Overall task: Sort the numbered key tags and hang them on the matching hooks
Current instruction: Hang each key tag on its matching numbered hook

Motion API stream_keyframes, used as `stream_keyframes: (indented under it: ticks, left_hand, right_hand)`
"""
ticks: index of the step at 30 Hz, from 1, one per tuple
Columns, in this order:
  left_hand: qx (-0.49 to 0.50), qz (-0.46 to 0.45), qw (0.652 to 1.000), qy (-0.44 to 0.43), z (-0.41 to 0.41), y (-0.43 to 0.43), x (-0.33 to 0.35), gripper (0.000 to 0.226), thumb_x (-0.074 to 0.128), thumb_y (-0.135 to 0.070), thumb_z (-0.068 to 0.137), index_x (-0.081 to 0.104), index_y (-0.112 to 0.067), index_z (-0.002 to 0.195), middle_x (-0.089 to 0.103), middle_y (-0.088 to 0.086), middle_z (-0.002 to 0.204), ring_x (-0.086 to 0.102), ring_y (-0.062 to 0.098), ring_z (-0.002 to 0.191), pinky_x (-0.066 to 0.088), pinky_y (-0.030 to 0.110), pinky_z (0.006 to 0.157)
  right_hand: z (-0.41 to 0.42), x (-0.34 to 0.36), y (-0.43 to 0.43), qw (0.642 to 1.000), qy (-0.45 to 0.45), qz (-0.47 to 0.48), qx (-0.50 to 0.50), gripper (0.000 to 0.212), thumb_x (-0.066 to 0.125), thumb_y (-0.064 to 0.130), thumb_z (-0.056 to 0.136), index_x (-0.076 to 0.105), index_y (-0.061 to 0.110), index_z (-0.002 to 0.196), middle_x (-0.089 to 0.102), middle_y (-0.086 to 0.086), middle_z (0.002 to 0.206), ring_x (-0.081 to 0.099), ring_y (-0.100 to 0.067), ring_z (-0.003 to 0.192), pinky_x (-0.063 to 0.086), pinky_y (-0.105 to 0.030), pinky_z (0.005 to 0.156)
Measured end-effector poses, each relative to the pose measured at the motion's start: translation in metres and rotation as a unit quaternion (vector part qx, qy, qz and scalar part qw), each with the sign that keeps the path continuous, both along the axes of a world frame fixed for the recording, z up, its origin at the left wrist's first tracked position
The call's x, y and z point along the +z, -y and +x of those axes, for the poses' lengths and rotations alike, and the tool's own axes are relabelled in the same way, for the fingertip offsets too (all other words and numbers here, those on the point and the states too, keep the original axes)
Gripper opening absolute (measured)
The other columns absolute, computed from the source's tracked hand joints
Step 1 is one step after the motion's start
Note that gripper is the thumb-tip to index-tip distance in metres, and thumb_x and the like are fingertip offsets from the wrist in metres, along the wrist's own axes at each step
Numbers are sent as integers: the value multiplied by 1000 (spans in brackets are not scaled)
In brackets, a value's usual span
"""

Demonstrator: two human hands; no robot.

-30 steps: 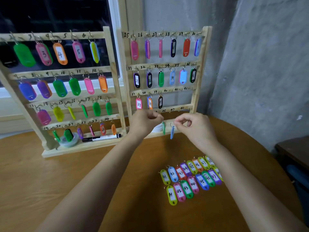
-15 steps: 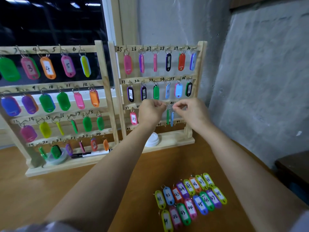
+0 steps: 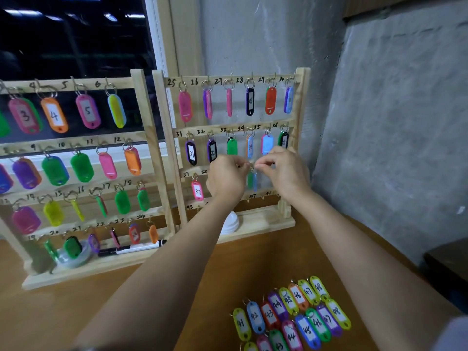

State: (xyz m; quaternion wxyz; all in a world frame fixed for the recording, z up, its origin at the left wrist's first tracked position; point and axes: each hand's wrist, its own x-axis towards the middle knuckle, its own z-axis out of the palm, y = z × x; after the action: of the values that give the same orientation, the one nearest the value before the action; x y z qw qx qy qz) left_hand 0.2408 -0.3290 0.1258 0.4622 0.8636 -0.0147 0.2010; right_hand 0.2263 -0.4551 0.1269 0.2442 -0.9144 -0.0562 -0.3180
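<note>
Key tags (image 3: 252,181), green and blue, hang by rings my left hand (image 3: 226,179) and right hand (image 3: 283,173) pinch at the rack's (image 3: 301,102) third rail; a slip would likely drop them.

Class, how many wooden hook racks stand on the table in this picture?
2. The left rack stands before the dark window, partly cut off by the frame edge; the right rack stands beside it against the grey wall. Others further left would be out of view.
</note>
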Motion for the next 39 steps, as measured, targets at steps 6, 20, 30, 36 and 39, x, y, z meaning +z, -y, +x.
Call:
stream_keyframes:
  ticks: [6,20,30,36,39]
  left_hand:
    - [18,103,993,48,-4,-7,-4,16,61,-25,91,75,-20,85,71,5,83,63,29,72,43,29,54]
    - [-30,109,993,42,-71,-49,-54,19,66,-45,86,75,-29,91,65,-6,69,61,14,69,46,30,56]
    - [-100,108,987,-69,-137,-94,-117,18,67,-37,87,76,-23,95,72,-9,86,64,6,78,53,29,74]
    - [-148,114,978,-88,-162,-98,-145,15,73,-28,83,76,-19,96,73,-7,90,64,8,78,47,17,73]
    - [-165,130,973,-94,-165,-95,-152,21,77,-29,79,76,-21,98,73,-6,96,65,10,83,50,27,80]
  right_hand:
    - [9,0,-9,999,10,8,-39,13,66,36,88,75,28,84,55,12,82,46,-17,94,30,-26,64]
    - [-50,-38,-19,1000,-28,-5,2,11,69,32,85,74,30,95,64,9,89,51,-17,96,43,-28,69]
    - [-141,-106,-23,992,-107,26,61,9,69,29,86,74,31,93,64,15,87,44,-7,85,37,-21,63]
    - [-173,-131,-20,987,-145,27,63,8,70,29,85,75,30,90,66,13,89,53,-14,88,47,-35,74]
    - [-182,-133,-21,985,-160,28,61,9,68,30,86,75,30,92,66,13,91,50,-13,90,47,-37,74]
